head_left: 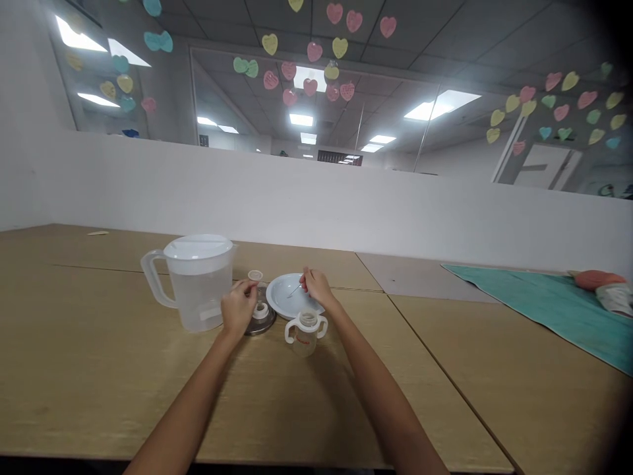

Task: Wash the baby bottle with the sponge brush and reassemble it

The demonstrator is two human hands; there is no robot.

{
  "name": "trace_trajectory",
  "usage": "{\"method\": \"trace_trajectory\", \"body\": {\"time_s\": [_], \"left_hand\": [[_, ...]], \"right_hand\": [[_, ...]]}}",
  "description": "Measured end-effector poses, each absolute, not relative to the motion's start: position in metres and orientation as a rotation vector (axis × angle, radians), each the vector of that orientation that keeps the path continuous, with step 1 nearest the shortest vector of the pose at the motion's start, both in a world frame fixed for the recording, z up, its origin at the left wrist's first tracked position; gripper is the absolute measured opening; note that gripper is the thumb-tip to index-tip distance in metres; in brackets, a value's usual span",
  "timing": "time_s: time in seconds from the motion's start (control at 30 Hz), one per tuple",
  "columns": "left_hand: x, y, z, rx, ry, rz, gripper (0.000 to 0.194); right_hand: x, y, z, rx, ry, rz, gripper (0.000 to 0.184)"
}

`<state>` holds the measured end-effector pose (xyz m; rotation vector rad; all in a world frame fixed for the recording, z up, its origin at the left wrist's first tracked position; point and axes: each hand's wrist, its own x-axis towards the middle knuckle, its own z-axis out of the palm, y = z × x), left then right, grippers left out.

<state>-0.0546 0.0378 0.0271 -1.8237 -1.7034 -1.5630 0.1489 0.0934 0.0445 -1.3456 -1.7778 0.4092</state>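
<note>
My right hand [316,288] pinches a thin, light-coloured stick-like utensil [295,291], whose tip points down into a shallow white bowl [277,305]. To its left, my left hand [240,307] is closed, fingertips together over a round metal dish [261,328]. A small pale disc [255,275] shows just beyond those fingertips; whether they grip it I cannot tell. On the metal dish sits a white ring-shaped piece [260,310], partly behind the hand. A clear baby bottle [305,340] with two white handles stands upright and uncapped in front of the bowl.
A translucent lidded pitcher [200,293] stands left of my left hand, its handle facing left. A green cloth [534,297] with an orange item [599,280] covers the table's right side. Behind the wooden table [123,369] rises a white wall [297,204] with glass above.
</note>
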Motion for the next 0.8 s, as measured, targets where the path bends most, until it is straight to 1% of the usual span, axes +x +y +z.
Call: {"method": "trace_trajectory", "body": {"time_s": [0.17, 0.4, 0.53, 0.6, 0.7, 0.8], "left_hand": [[-0.046, 0.036, 0.027, -1.881, -1.492, -1.900, 0.019], [-0.028, 0.037, 0.025, -1.938, -1.627, -2.335, 0.021], [-0.023, 0.041, 0.027, -1.947, -1.553, -2.592, 0.025], [-0.021, 0.041, 0.028, -1.977, -1.527, -2.630, 0.025], [-0.019, 0.041, 0.027, -2.052, -1.534, -2.548, 0.023], [-0.018, 0.043, 0.021, -2.155, -1.559, -2.458, 0.026]], "right_hand": [[0.150, 0.090, 0.048, -1.368, -1.803, 0.362, 0.044], [0.152, 0.082, 0.061, -1.345, -1.790, 0.310, 0.045], [0.157, 0.077, 0.073, -1.262, -1.720, 0.296, 0.046], [0.158, 0.072, 0.082, -1.190, -1.682, 0.342, 0.045], [0.156, 0.059, 0.098, -1.057, -1.605, 0.447, 0.046], [0.151, 0.035, 0.116, -0.938, -1.506, 0.418, 0.051]]}}
